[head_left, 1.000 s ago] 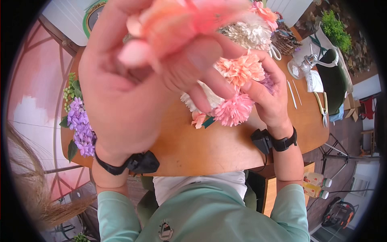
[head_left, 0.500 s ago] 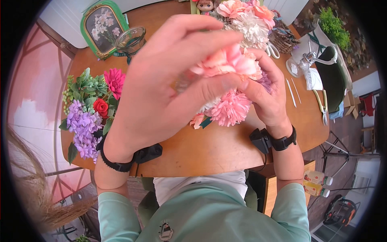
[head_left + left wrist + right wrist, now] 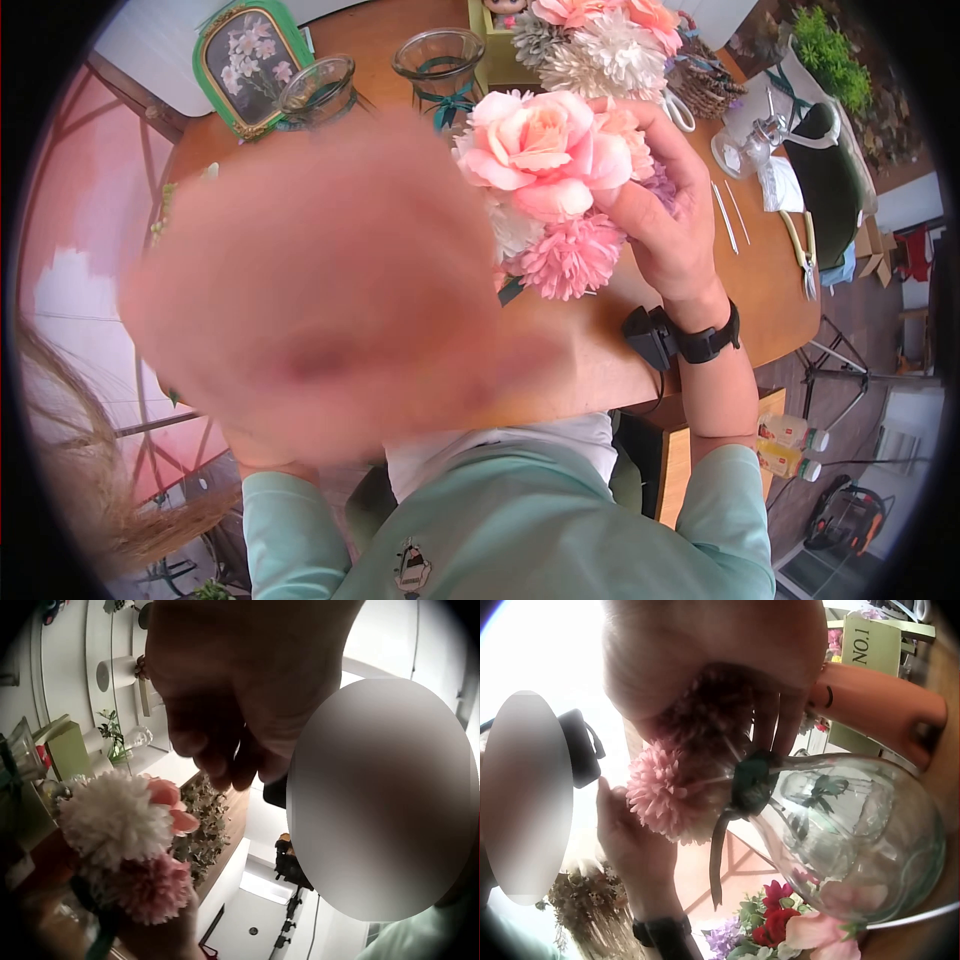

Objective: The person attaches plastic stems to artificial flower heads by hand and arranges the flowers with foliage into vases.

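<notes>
A large pink rose point(image 3: 540, 150) faces up in a bunch with a pink pompom flower point(image 3: 572, 258), a peach flower point(image 3: 625, 135), white petals and some purple. My right hand point(image 3: 670, 215) grips the flowers from the right side, thumb and fingers curled about them. Below that hand, a clear glass vase point(image 3: 885, 825) has a dark green ribbon point(image 3: 751, 784) tied round its neck. My left hand point(image 3: 320, 280) is blurred and close to the head camera, left of the rose. Its fingers point(image 3: 217, 761) look loosely bent in the left wrist view, with nothing visible in them.
Two more glass vases stand behind, one point(image 3: 320, 85) beside a green picture frame point(image 3: 205, 65), one point(image 3: 440, 65) with a teal ribbon. A white-and-peach bouquet point(image 3: 610, 60) and scissors point(image 3: 680, 112) are at the back. Pliers point(image 3: 803, 258) lie right. Red flowers point(image 3: 776, 926) stand left.
My left hand brought a pink flower down from near the camera to the bunch, let go, and moved back left. The rose now sits in the bunch; my right hand stays almost in place.
</notes>
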Motion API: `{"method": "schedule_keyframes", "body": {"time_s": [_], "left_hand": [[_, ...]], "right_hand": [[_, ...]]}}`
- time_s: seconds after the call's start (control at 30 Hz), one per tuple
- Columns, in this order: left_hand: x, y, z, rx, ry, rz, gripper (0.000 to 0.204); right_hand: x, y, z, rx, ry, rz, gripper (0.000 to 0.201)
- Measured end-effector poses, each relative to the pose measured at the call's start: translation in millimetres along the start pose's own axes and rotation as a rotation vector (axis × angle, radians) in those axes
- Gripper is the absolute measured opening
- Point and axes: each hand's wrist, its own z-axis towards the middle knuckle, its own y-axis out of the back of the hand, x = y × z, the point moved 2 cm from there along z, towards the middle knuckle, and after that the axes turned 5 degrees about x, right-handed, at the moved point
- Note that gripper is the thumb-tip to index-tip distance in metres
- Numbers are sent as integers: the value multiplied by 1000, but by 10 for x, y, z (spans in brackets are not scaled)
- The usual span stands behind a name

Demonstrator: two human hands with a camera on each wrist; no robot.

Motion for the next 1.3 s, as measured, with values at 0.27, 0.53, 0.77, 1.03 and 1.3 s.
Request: {"method": "schedule_keyframes", "body": {"time_s": [0.27, 0.53, 0.77, 1.03, 1.3], "left_hand": [[-63, -964, -209, 758, 119, 525, 19], [187, -1181, -284, 724, 220, 708, 25], [401, -1059, -287, 600, 207, 692, 18], [897, -708, -315, 407, 351, 675, 7], [555, -3, -1, 158, 283, 865, 9]], "right_hand": [[4, -1, 14, 7, 16, 1, 41], [7, 23, 12, -8, -1, -15, 43], [15, 21, 15, 1, -1, -24, 43], [5, 28, 19, 5, 15, -44, 43], [-14, 19, 19, 12, 5, -11, 43]]}}
